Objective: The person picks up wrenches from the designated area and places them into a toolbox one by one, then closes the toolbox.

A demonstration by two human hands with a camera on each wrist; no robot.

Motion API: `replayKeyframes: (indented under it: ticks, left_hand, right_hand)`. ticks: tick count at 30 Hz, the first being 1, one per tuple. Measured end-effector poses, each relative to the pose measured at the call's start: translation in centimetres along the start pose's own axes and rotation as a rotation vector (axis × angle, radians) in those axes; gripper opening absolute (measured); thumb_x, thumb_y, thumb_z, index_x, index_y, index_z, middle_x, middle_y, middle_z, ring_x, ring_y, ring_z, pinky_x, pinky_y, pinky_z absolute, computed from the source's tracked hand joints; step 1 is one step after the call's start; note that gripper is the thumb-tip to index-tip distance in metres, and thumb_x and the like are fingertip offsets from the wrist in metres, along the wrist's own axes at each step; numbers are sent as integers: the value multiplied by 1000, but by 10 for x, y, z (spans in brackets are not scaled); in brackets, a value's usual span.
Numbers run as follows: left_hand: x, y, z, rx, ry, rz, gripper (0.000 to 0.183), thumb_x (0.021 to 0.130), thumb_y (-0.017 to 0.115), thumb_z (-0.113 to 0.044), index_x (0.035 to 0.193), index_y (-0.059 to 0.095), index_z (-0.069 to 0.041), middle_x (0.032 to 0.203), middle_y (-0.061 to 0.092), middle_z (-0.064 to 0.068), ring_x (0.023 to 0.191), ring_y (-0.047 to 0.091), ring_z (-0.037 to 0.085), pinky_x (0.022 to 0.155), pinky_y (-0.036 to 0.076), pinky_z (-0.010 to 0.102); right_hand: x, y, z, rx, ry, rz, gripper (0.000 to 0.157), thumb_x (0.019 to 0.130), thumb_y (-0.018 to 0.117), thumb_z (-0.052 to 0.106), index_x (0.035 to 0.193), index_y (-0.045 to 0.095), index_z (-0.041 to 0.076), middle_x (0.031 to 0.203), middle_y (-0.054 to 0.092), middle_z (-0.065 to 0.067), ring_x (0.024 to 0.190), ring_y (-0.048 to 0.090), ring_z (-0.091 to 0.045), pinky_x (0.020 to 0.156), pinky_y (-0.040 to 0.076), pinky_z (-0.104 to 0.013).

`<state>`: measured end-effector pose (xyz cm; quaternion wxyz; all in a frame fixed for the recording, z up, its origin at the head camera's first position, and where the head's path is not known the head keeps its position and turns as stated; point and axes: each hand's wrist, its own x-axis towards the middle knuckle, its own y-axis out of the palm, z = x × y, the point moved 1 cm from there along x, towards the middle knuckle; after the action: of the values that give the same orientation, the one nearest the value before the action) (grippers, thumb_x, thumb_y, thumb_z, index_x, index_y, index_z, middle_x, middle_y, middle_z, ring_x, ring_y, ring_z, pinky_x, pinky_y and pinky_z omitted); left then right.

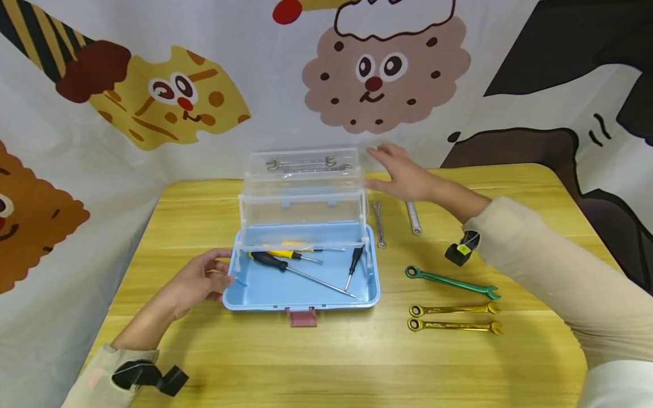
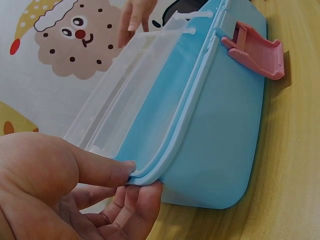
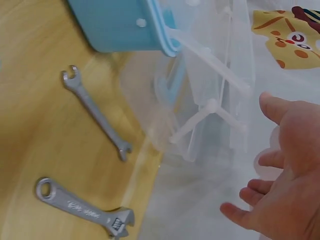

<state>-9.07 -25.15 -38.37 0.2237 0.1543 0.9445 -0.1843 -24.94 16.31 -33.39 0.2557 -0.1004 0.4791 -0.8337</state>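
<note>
A light blue toolbox (image 1: 306, 307) stands on the table, its clear fold-out trays (image 1: 303, 198) raised at the back. My left hand (image 2: 55, 180) pinches the box's left front rim, thumb on top and fingers beneath. Black-handled screwdrivers (image 1: 269, 260) and yellow-black ones (image 1: 285, 254) lie inside the box. Silver open-end wrenches (image 1: 301, 164) lie in the top tray. My right hand (image 1: 405, 173) is beside the top tray's right end, fingers spread and holding nothing; in the right wrist view a small gap separates it from the tray (image 3: 240, 85).
Right of the box lie a small silver open-end wrench (image 1: 378, 224) and an adjustable wrench (image 3: 82, 207). Nearer the front are a green ratchet wrench (image 1: 451, 281) and two gold ones (image 1: 454, 309). A pink latch (image 1: 303, 318) hangs at the box front. A printed cloth (image 1: 285, 85) hangs behind.
</note>
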Motion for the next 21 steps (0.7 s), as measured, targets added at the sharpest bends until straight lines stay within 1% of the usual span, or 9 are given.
replayKeyframes:
  ticks: [3, 6, 10, 16, 21]
  left_hand:
    - [0, 0, 1, 1, 3, -2, 60, 98, 60, 3, 151, 33, 7, 118, 50, 21, 89, 60, 25, 68, 59, 35]
    - [0, -1, 2, -2, 2, -3, 60, 98, 60, 3, 151, 32, 6, 119, 50, 21, 89, 60, 24, 68, 59, 35]
    - [0, -1, 2, -8, 5, 5, 59, 98, 60, 2, 151, 33, 6, 118, 50, 21, 89, 60, 25, 68, 59, 35]
    - [1, -1, 1, -8, 9, 8, 59, 99, 60, 2, 151, 33, 7, 118, 50, 21, 90, 60, 26, 68, 59, 35]
    - [1, -1, 3, -7, 3, 5, 59, 98, 60, 2, 151, 33, 6, 118, 51, 22, 90, 60, 26, 68, 59, 35]
  right_hand:
    - [-7, 3, -5, -24, 20, -1, 80, 102, 63, 35, 161, 21, 0, 163, 11, -32, 150, 14, -50, 115, 25, -68]
    - [-16, 7, -10, -35, 34, 3, 81, 102, 63, 35, 161, 20, -1, 163, 8, -33, 150, 10, -52, 114, 21, -71]
    - [-28, 11, -21, -1, 63, 16, 83, 102, 63, 37, 161, 17, -1, 163, 4, -35, 149, 5, -55, 114, 17, -74]
    - [-41, 16, -40, 41, 128, 14, 86, 102, 62, 38, 161, 15, -3, 162, 2, -37, 148, 3, -56, 114, 15, -75]
    - [-49, 29, -52, 54, 169, 31, 87, 102, 63, 36, 159, 14, -7, 160, 3, -40, 146, 2, -60, 113, 14, -76]
